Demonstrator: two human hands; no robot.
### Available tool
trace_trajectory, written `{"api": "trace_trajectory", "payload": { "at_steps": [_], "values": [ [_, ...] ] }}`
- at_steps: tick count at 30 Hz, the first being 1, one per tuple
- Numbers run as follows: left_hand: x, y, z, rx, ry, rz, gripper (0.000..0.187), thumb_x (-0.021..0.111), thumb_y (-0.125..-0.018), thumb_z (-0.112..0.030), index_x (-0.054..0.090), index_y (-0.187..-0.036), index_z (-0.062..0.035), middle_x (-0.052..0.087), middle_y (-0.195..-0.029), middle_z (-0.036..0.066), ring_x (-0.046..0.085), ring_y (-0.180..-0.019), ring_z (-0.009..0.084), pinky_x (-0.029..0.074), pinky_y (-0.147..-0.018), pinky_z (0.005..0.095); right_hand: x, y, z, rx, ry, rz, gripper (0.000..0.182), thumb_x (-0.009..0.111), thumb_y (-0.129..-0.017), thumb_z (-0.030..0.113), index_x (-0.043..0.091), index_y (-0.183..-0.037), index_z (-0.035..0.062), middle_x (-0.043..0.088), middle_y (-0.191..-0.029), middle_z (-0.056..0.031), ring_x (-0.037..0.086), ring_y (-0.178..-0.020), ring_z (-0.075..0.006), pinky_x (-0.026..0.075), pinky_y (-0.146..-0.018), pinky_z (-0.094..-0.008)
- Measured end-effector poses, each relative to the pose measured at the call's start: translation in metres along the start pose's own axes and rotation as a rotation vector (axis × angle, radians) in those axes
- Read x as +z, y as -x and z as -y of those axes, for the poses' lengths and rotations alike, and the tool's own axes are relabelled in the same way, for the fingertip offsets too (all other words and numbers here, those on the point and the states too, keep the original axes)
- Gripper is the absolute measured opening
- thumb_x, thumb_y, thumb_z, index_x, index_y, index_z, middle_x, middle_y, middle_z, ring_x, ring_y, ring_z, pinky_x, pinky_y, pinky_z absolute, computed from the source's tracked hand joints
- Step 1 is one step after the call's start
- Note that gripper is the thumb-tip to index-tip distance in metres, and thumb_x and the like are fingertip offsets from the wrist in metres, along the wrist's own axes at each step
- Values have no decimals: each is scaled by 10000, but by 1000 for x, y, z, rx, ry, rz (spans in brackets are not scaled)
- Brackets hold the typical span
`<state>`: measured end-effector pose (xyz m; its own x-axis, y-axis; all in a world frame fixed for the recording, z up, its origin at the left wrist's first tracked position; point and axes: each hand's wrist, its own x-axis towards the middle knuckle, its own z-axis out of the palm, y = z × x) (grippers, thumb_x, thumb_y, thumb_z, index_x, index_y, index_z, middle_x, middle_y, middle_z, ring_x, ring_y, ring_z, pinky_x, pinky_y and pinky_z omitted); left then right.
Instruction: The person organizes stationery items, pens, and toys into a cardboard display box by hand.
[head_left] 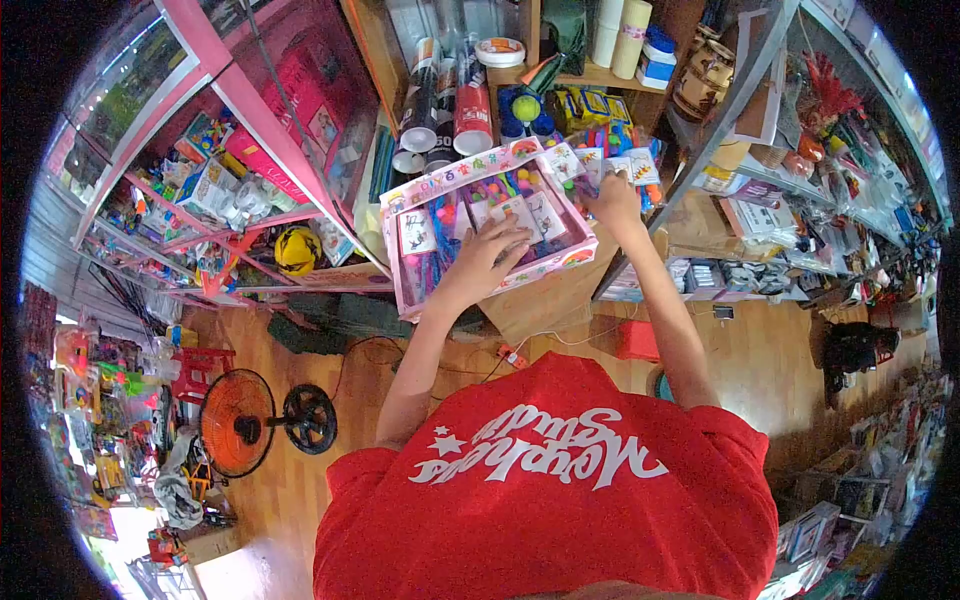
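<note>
A pink-and-white display box (463, 174) with printed lettering stands in front of me, tilted in view. Inside it lie several small packets (419, 231) with white picture cards and colourful fuzzy strands and balls. My left hand (488, 262) rests on these packets with its fingers spread. Just right of the box is a pile of similar packets (642, 166). My right hand (614, 203) is at this pile, fingers bent and closed around a packet's edge; the fingertips are partly hidden.
A brown carton (545, 300) is below the box. Dark and red cylinders (472, 115), a tape roll (500, 52) and yellow packs (590, 105) stand behind. Pink-framed shelving (270, 120) rises at left; an orange fan (237, 422) stands on the floor.
</note>
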<state>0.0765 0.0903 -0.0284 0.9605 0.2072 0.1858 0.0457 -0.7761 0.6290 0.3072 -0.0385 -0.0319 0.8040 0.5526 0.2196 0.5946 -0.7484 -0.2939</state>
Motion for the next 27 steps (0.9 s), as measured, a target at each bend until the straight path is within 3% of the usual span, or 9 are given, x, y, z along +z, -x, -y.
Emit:
{"api": "trace_trajectory", "payload": {
  "at_steps": [1, 7, 10, 13, 16, 19, 21, 24, 27],
  "values": [
    [2, 0, 4, 21, 27, -20, 353, 465, -958, -351, 576, -1217, -138, 399, -1426, 103, 288, -1343, 397, 227, -1073, 567, -2, 2, 0, -4, 3, 5, 432, 750, -715, 333, 622, -926, -22, 582, -1098, -222, 597, -974, -396, 511, -798, -455],
    [-2, 2, -2, 4, 22, -32, 340, 483, -951, -338, 581, -1209, -139, 405, -1413, 129, 299, -1339, 390, 240, -1081, 534, 4, -15, -10, -158, -212, -47, 319, 708, -741, 204, 602, -894, -55, 613, -881, -257, 615, -845, -414, 501, -735, -477],
    [-4, 0, 0, -9, 24, -6, 347, 507, -942, -310, 560, -1215, -103, 408, -1396, 172, 315, -1332, 379, 279, -1079, 470, -18, -10, -7, -273, -304, -268, 271, 697, -783, 194, 598, -820, -56, 615, -739, -251, 629, -729, -383, 474, -645, -433],
    [-5, -5, -1, 33, 11, -85, 394, 520, -944, -235, 470, -1284, -43, 434, -1342, 196, 398, -1273, 337, 312, -1050, 395, -70, 15, 16, -247, -455, -244, 238, 661, -816, 181, 610, -830, -51, 624, -721, -227, 623, -670, -366, 473, -622, -408],
    [-5, -12, -18, 117, 103, -374, 456, 522, -940, -185, 377, -1346, -37, 401, -1368, 213, 362, -1298, 350, 293, -1071, 392, -87, 37, 29, -270, -528, -53, 230, 631, -844, 171, 630, -851, -58, 635, -754, -227, 638, -681, -338, 476, -619, -377],
    [-14, -21, -28, 114, 118, -388, 515, 495, -950, -222, 300, -1388, -35, 291, -1427, 258, 314, -1315, 402, 274, -1088, 431, -67, 53, 40, -284, -440, 61, 221, 616, -848, 164, 645, -847, -55, 641, -782, -243, 646, -719, -358, 485, -625, -398],
    [-11, -22, -24, 105, 59, -298, 439, 489, -951, -236, 411, -1329, -27, 362, -1395, 236, 347, -1295, 396, 271, -1082, 462, -36, 58, 43, -286, -421, 86, 205, 617, -840, 150, 643, -825, -53, 639, -755, -242, 641, -720, -367, 480, -615, -422],
    [-4, -25, -6, 125, -148, -129, 397, 486, -950, -265, 497, -1268, -27, 416, -1365, 216, 370, -1279, 391, 266, -1078, 484, -30, 74, 55, -265, -400, 24, 259, 600, -833, 185, 609, -768, -66, 615, -728, -253, 603, -704, -450, 485, -650, -498],
    [-5, -33, -2, 132, -182, -94, 403, 489, -944, -312, 527, -1254, -57, 419, -1376, 178, 341, -1299, 385, 228, -1089, 504, -42, 90, 62, -235, -342, -113, 215, 610, -834, 187, 616, -865, -25, 607, -882, -224, 591, -821, -431, 474, -708, -500]
  ]
}}
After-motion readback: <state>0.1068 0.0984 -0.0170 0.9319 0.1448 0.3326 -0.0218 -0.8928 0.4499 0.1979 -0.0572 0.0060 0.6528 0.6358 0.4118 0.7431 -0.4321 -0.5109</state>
